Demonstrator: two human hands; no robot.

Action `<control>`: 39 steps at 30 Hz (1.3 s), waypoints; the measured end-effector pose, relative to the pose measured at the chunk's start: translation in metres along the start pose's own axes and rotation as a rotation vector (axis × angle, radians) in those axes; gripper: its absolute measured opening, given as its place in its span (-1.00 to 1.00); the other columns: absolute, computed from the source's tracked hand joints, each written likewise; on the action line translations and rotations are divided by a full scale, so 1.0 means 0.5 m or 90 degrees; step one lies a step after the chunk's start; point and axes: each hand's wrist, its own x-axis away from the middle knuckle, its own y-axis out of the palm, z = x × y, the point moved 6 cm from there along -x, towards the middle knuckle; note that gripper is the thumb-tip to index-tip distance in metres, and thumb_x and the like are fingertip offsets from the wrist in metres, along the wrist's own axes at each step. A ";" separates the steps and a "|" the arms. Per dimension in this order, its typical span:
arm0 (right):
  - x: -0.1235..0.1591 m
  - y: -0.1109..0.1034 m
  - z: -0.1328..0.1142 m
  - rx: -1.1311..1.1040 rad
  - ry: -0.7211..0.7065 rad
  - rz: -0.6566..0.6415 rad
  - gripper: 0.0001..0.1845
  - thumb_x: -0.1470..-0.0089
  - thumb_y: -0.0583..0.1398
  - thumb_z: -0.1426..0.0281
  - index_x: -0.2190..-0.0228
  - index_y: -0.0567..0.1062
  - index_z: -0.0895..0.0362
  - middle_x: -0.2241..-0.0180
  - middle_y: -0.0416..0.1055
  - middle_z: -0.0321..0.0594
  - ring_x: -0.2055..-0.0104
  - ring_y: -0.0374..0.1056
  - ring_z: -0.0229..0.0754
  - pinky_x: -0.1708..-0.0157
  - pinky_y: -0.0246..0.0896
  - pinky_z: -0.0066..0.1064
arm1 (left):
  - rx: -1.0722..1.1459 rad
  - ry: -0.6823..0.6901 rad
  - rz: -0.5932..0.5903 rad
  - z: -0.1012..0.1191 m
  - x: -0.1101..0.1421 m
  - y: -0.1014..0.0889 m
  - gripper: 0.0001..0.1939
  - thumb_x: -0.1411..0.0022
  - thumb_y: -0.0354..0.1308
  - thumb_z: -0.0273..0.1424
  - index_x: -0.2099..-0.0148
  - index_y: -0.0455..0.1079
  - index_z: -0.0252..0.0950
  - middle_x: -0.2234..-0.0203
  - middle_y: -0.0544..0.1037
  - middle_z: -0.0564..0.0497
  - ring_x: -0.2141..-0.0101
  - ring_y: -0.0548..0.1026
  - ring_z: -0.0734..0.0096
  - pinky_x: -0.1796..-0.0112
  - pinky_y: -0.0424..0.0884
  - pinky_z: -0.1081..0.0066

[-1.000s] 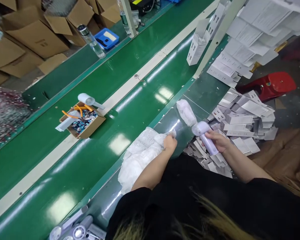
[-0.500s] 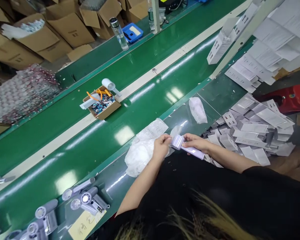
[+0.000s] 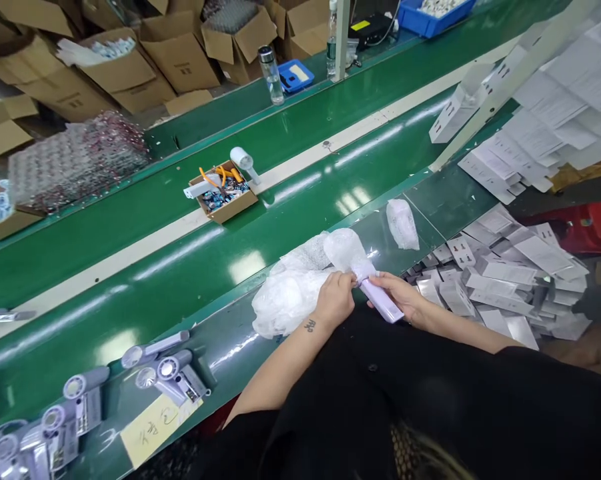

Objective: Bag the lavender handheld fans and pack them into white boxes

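A lilac handheld fan [image 3: 381, 301] is in my right hand [image 3: 399, 293], whose fingers wrap round its handle. The fan's head end sits inside a translucent bubble-wrap bag [image 3: 344, 245], while the handle sticks out toward me. My left hand [image 3: 335, 298] is closed at the bag's mouth, pinching its edge beside the fan. Left of it lies a heap of white bubble bags [image 3: 280, 303] on the bench. Another bubble-wrapped bundle [image 3: 401, 225] rests beyond my right hand.
Several lilac fans [image 3: 167, 368] lie at lower left by a yellow handwritten note [image 3: 155, 427]. A small carton [image 3: 234, 208] with orange-handled pliers stands on the green conveyor [image 3: 180, 267]. White boxes [image 3: 510, 273] are piled at right; a metal post [image 3: 485, 113] rises there.
The fan's head, bare before, is now inside the bubble bag. My left hand has shifted slightly right and turned over at the bag's mouth. The camera view has shifted.
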 end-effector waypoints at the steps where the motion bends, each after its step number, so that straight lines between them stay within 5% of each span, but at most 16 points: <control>1: -0.001 0.000 0.007 -0.009 0.016 0.000 -0.81 -0.03 0.21 0.43 0.28 0.31 0.15 0.52 0.42 -0.23 0.61 0.36 -0.23 0.66 0.39 -0.39 | -0.025 0.000 -0.008 -0.004 -0.001 0.004 -0.84 -0.24 -0.09 -0.55 0.23 0.31 -0.32 0.42 0.41 -0.08 0.33 0.38 0.28 0.27 0.35 0.33; 4: -0.006 0.005 0.019 -0.036 0.021 -0.022 -0.88 -0.08 0.16 0.41 0.32 0.30 0.15 0.56 0.41 -0.21 0.62 0.37 -0.23 0.65 0.37 -0.45 | -0.086 -0.014 -0.052 -0.020 -0.013 0.014 -0.84 -0.25 -0.08 -0.51 0.21 0.32 -0.33 0.39 0.41 -0.12 0.29 0.38 0.22 0.25 0.34 0.29; 10: -0.020 0.021 0.013 -0.087 -0.034 -0.008 -0.95 -0.13 0.10 0.43 0.33 0.27 0.12 0.52 0.44 -0.20 0.57 0.41 -0.22 0.58 0.40 -0.45 | 0.020 -0.232 -0.110 -0.062 -0.027 0.011 -0.85 -0.10 0.00 -0.55 0.28 0.34 -0.30 0.40 0.46 -0.07 0.33 0.42 0.28 0.27 0.34 0.35; 14: -0.025 0.024 -0.002 -0.069 -0.059 -0.015 -0.92 -0.09 0.10 0.48 0.32 0.28 0.11 0.57 0.40 -0.29 0.64 0.36 -0.25 0.64 0.35 -0.46 | 0.214 -0.154 -0.164 -0.012 -0.014 0.008 -0.90 -0.05 0.04 -0.51 0.38 0.36 -0.27 0.48 0.48 0.03 0.42 0.42 0.41 0.34 0.31 0.44; 18: -0.032 0.039 0.021 0.034 0.057 -0.096 -0.80 -0.01 0.17 0.50 0.27 0.29 0.12 0.52 0.42 -0.28 0.60 0.37 -0.21 0.60 0.37 -0.39 | 0.303 -0.306 -0.099 -0.021 -0.014 -0.013 -0.84 -0.06 0.03 -0.47 0.32 0.43 -0.29 0.53 0.49 0.08 0.51 0.39 0.48 0.41 0.31 0.49; 21: -0.036 0.026 0.036 0.094 0.111 -0.054 -0.88 -0.02 0.17 0.46 0.37 0.29 0.14 0.59 0.36 -0.32 0.61 0.33 -0.25 0.59 0.32 -0.43 | 0.338 -0.266 -0.104 -0.008 -0.024 -0.021 -0.79 -0.04 0.04 -0.50 0.30 0.48 -0.28 0.44 0.55 0.05 0.46 0.42 0.48 0.36 0.33 0.49; 23: -0.026 0.008 0.014 0.175 0.065 -0.015 -0.85 0.02 0.21 0.43 0.47 0.27 0.13 0.65 0.28 -0.37 0.63 0.27 -0.29 0.60 0.27 -0.46 | 0.392 -0.247 -0.135 -0.001 -0.019 -0.024 -0.81 -0.04 0.06 -0.48 0.32 0.49 -0.28 0.46 0.55 0.06 0.48 0.42 0.50 0.38 0.33 0.50; 25: 0.004 -0.011 -0.042 0.328 -0.046 0.000 -0.78 0.08 0.26 0.37 0.54 0.29 0.13 0.65 0.24 -0.37 0.60 0.25 -0.30 0.58 0.24 -0.49 | 0.474 -0.330 -0.143 -0.013 -0.003 -0.030 -0.84 -0.05 0.09 -0.45 0.34 0.48 -0.31 0.55 0.50 0.07 0.56 0.37 0.54 0.48 0.30 0.52; 28: 0.076 -0.018 -0.150 0.490 -0.261 -0.028 -0.78 0.15 0.31 0.28 0.49 0.42 0.12 0.42 0.38 -0.25 0.37 0.35 -0.23 0.39 0.31 -0.46 | 0.608 -0.419 -0.109 -0.018 0.018 -0.058 -0.81 -0.09 0.10 -0.38 0.29 0.46 -0.36 0.63 0.43 0.10 0.65 0.31 0.58 0.57 0.25 0.55; 30: 0.101 -0.015 -0.179 0.421 -0.243 -0.084 -0.70 0.14 0.30 0.21 0.31 0.46 0.04 0.20 0.41 -0.20 0.19 0.38 -0.12 0.26 0.34 -0.35 | 0.633 -0.334 -0.056 0.012 0.011 -0.091 -0.80 -0.11 0.10 -0.38 0.25 0.47 -0.36 0.57 0.47 0.06 0.58 0.37 0.56 0.51 0.30 0.54; 32: 0.091 0.003 -0.153 0.288 -0.095 -0.138 -0.59 0.07 0.19 0.04 0.23 0.45 0.03 0.17 0.42 -0.13 0.16 0.39 -0.01 0.25 0.35 -0.21 | 0.598 -0.178 -0.043 0.064 -0.003 -0.116 -0.82 -0.12 0.10 -0.43 0.25 0.48 -0.34 0.44 0.53 0.00 0.45 0.45 0.51 0.37 0.36 0.52; 35: 0.044 0.042 -0.071 0.208 0.088 -0.128 -0.62 0.06 0.14 0.05 0.38 0.44 0.11 0.39 0.46 -0.07 0.29 0.42 0.04 0.29 0.36 -0.17 | 0.570 0.067 -0.199 0.131 -0.013 -0.111 -0.84 -0.11 0.11 -0.51 0.29 0.50 -0.26 0.32 0.56 0.00 0.26 0.49 0.45 0.15 0.36 0.51; 37: 0.003 0.061 -0.049 0.249 0.052 -0.108 -0.72 0.15 0.25 0.23 0.34 0.43 0.08 0.40 0.46 -0.13 0.31 0.43 0.00 0.31 0.37 -0.26 | 0.566 0.078 -0.265 0.091 0.000 -0.116 -0.86 -0.12 0.13 -0.48 0.28 0.50 -0.23 0.30 0.57 0.03 0.22 0.49 0.45 0.12 0.35 0.51; 39: -0.047 0.067 -0.080 0.315 -0.118 -0.085 -0.48 0.23 0.31 0.34 0.14 0.37 -0.03 0.25 0.45 -0.18 0.25 0.42 -0.04 0.30 0.36 -0.32 | 0.505 -0.157 -0.165 -0.054 0.037 -0.159 -0.87 -0.18 0.12 -0.39 0.26 0.48 -0.23 0.31 0.57 0.03 0.24 0.50 0.43 0.15 0.37 0.46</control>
